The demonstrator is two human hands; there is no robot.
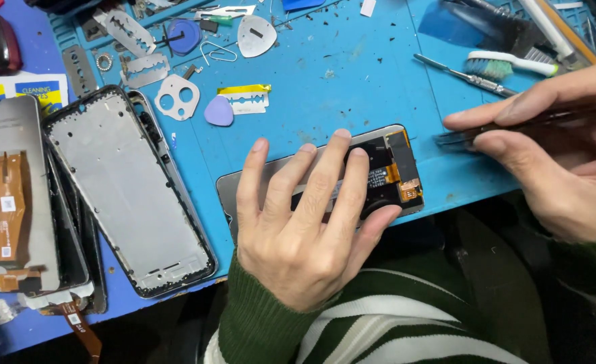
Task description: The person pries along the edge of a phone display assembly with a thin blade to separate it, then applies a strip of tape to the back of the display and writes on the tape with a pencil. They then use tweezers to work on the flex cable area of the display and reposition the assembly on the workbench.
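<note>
My left hand [304, 216] lies flat with fingers spread on a phone display panel [395, 158], back side up, pressing it onto the blue work mat [352, 74]. The panel shows a dark board area and an orange flex cable [405, 185] at its right end. My right hand [554, 155] is at the right and pinches a thin dark flat tool [459, 138]. The tool's tip sits just right of the panel's end, a little apart from it.
A silver phone frame [126, 195] lies at the left beside a stack of display panels with orange flex cables [11, 209]. Razor blades [146, 67], a purple pick [218, 111], a metal spudger [463, 74] and a toothbrush [510, 64] lie at the back.
</note>
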